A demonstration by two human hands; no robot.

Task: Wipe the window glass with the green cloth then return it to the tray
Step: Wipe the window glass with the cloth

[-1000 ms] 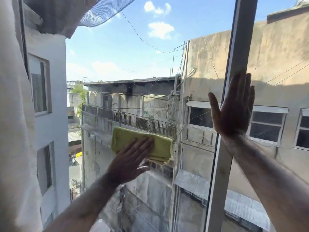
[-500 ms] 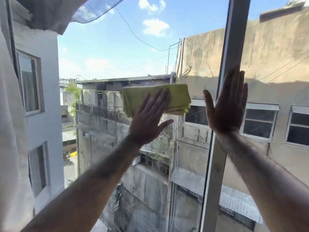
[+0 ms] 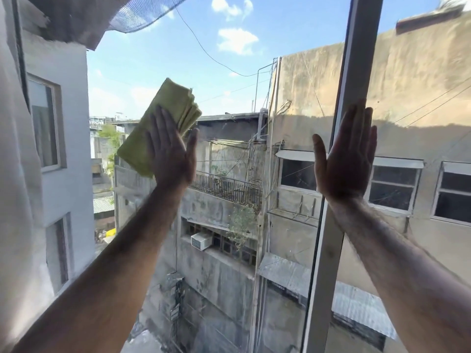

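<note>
A folded green cloth [image 3: 155,123] lies flat against the window glass [image 3: 229,93], tilted with its top corner up to the right. My left hand [image 3: 172,151] presses on its lower right part with fingers together and thumb out to the right. My right hand [image 3: 346,161] is flat and spread on the white window frame bar [image 3: 356,59], holding nothing. The tray is out of view.
The white frame bar runs from top right down to the bottom middle and splits the glass into two panes. A pale curtain [image 3: 12,174] hangs at the left edge. Outside are grey and tan buildings, wires and blue sky.
My left hand has carried the cloth up and to the left over the glass, and the cloth has turned from level to tilted. My right hand has stayed on the frame bar.
</note>
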